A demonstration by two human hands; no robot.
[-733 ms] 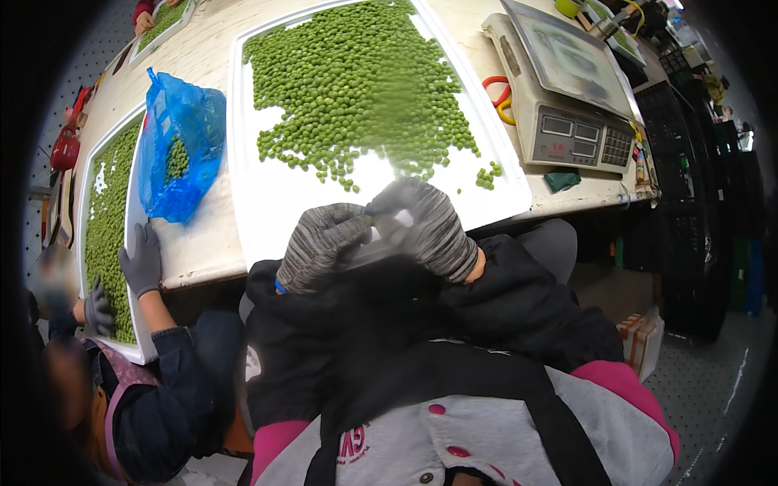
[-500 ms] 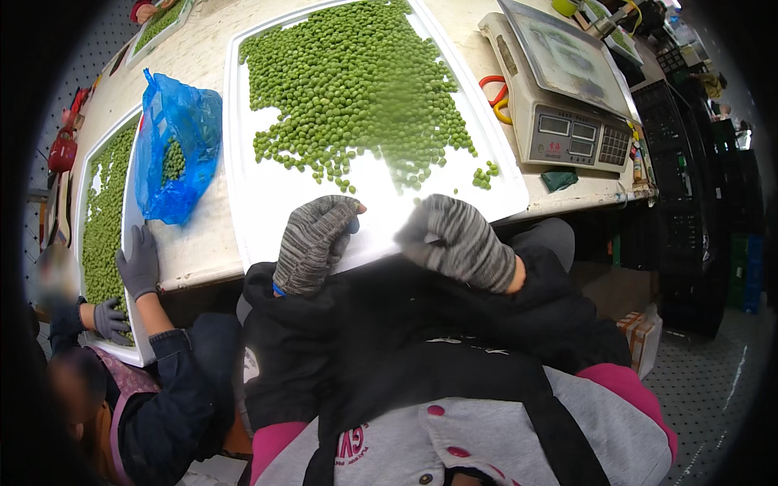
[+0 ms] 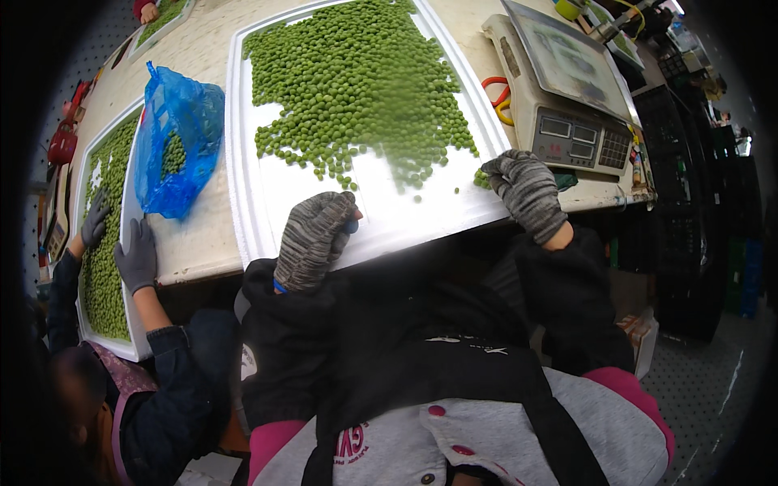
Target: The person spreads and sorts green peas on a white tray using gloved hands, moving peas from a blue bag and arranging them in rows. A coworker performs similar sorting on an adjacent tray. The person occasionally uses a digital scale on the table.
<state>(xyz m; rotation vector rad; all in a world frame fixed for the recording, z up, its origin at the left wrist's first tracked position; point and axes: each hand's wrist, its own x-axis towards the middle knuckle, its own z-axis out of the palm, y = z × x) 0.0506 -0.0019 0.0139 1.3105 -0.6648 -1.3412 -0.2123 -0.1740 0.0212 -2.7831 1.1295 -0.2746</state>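
Observation:
Green peas cover most of a white foam tray, thinning toward its near side. My left hand, in a grey marled knit glove, is closed at the tray's near edge; what its curled fingertips hold, if anything, is hidden. My right hand, gloved likewise, is pinched over a small cluster of peas by the tray's right rim, partly covering it; I cannot make out whether it grips any. A blue plastic bag with peas inside lies left of the tray.
A weighing scale and red-and-yellow-handled scissors sit at the right. A co-worker's grey-gloved hands are at another pea tray on the left; another person's hand shows at upper left. Black crates stand beyond the table's right end.
My right hand has moved from beside my left, near the middle front, up and right to the small pea cluster. My left hand stays near the front edge, closed.

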